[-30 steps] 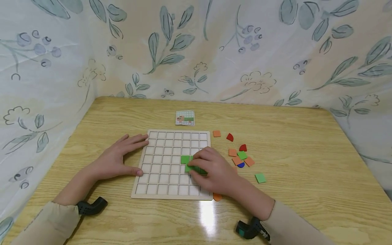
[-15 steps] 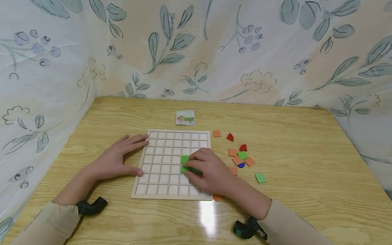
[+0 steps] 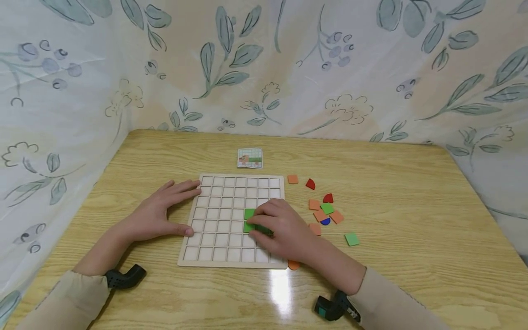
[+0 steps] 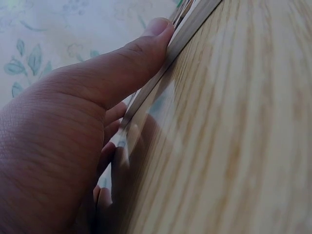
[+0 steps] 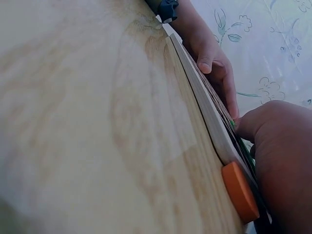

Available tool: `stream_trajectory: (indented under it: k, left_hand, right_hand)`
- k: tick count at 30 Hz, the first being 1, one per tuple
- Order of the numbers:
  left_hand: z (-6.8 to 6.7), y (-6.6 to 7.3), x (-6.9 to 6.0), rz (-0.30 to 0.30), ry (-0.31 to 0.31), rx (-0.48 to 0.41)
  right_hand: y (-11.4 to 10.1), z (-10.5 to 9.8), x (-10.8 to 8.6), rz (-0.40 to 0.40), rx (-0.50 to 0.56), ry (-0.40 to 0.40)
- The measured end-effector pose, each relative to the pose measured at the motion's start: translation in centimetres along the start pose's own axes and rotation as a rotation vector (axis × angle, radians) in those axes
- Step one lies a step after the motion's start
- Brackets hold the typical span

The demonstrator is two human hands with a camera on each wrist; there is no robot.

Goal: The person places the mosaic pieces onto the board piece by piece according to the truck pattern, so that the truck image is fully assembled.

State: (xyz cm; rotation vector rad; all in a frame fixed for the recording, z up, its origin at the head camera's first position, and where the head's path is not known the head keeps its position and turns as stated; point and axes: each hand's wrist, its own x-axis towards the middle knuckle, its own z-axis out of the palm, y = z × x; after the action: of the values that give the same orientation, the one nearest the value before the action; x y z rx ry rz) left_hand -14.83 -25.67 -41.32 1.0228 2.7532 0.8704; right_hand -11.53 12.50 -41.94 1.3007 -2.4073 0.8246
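Fingers [image 3: 183,186] of the left hand [image 3: 158,213] outstretched, touching the left edge of a wooden grid board [image 3: 231,264], center of the frame. Fingers of the right hand [image 3: 286,227] bent over adjoining green square tiles [image 3: 249,214], just right of center on the grid; impossible to tell about any pinch. Picture card [image 3: 250,158] above the board, upper center. Orange square tiles [image 3: 292,179], red quarter-circle pieces [image 3: 310,184] and a blue rounded piece [image 3: 325,222] on the wood-grain table [image 3: 412,206], right of center.
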Motion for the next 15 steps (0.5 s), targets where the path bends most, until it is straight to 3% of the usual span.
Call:
stream_trajectory:
  k: [15]
  left_hand:
    - [0.05,-0.09,-0.01,-0.004,-0.001,0.009]
  right_hand:
    - [-0.13,-0.16,-0.21,0.025,-0.001,0.030]
